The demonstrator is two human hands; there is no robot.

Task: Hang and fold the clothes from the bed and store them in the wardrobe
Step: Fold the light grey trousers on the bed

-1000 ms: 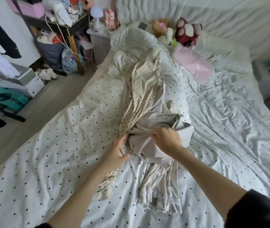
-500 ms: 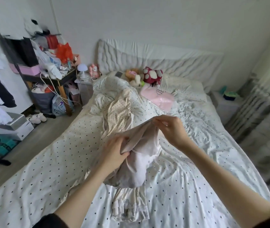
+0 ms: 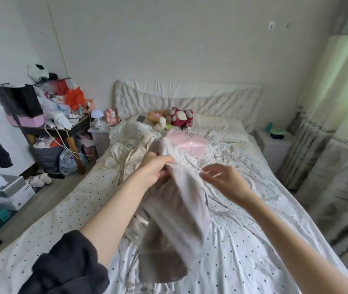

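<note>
The grey garment [image 3: 179,209] hangs in the middle of the frame, lifted above the bed [image 3: 253,240]. It hangs long and narrow, and its long side runs up and down. Its top end is by the hands and its bottom end droops toward the lower edge of the frame, just over the bed. The left hand [image 3: 155,169] grips the top of the cloth, with the fingers curled round it. The right hand [image 3: 224,179] is just beside the cloth on its right edge. That hand is blurry, so I cannot tell if it pinches the cloth or only touches it. A spotted cream garment [image 3: 132,160] lies bunched on the bed behind the left hand. A pink thing [image 3: 190,143] lies farther up the bed. Soft toys [image 3: 177,118] sit by the headboard [image 3: 190,98]. A messy worktop [image 3: 75,127] stands at the left of the frame.
</note>
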